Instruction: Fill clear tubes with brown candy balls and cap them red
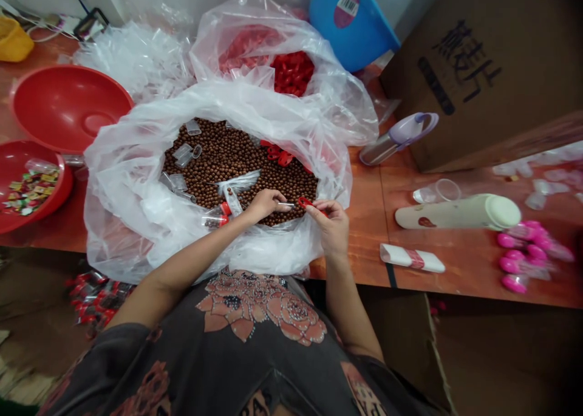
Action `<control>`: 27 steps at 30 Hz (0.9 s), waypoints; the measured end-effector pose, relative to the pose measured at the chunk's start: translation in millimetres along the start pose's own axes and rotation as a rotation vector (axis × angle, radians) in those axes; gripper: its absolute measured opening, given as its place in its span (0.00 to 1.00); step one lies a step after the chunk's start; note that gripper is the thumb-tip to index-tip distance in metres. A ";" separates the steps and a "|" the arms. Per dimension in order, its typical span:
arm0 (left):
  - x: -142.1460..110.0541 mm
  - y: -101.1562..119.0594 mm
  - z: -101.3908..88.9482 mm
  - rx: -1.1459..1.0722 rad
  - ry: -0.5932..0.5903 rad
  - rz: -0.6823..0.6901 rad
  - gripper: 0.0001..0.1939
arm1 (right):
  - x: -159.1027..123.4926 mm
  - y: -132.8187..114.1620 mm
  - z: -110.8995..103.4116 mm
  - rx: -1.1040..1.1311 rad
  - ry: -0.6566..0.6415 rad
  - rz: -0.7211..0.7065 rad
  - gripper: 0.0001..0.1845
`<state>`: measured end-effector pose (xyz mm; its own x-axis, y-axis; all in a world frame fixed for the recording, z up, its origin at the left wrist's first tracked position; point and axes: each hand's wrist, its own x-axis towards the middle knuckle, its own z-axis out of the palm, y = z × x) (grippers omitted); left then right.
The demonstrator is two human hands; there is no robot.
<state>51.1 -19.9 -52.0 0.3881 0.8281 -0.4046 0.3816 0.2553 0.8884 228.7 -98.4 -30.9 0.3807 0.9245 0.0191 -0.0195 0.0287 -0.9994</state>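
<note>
My left hand (pixel 266 204) is closed in a pinch over the brown balls, holding a small clear plastic container (pixel 286 205), mostly hidden by the fingers. Close by on its right, my right hand (pixel 333 223) grips a red plastic cap (pixel 304 202) between thumb and fingers. The container and the cap are slightly apart. Beneath both hands, many round brown balls (pixel 237 146) fill a large clear plastic bag (pixel 132 185) with its mouth spread wide. Loose red caps (pixel 279 155) and clear containers (pixel 184 153) lie on the balls. A red-capped container (pixel 216 216) rests by my left forearm.
Two red bowls (pixel 68 103) (pixel 61 191) stand at the left, one with wrapped candies. Behind are a bag of red caps (pixel 294 73) and a blue bucket (pixel 348 24). Bottles (pixel 396 138) (pixel 449 212), a tissue packet (pixel 412 258), a cardboard box (pixel 492 70) and pink-capped containers (pixel 523 252) occupy the right.
</note>
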 end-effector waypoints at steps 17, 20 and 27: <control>-38.0 15.3 -20.3 -0.596 -0.248 -0.002 0.21 | 3.6 -8.8 4.2 0.294 -0.100 0.280 0.20; -47.5 22.7 -27.5 -0.615 -0.192 -0.002 0.19 | 6.1 -12.3 13.4 0.271 -0.125 0.244 0.19; -58.1 27.9 -41.0 -0.570 -0.126 0.021 0.20 | 11.8 -27.2 34.3 0.214 -0.264 0.182 0.20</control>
<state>4.8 -40.4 5.2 0.5005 0.7791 -0.3774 -0.1258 0.4968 0.8587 202.0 -75.2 -2.5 0.1023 0.9871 -0.1231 -0.2681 -0.0918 -0.9590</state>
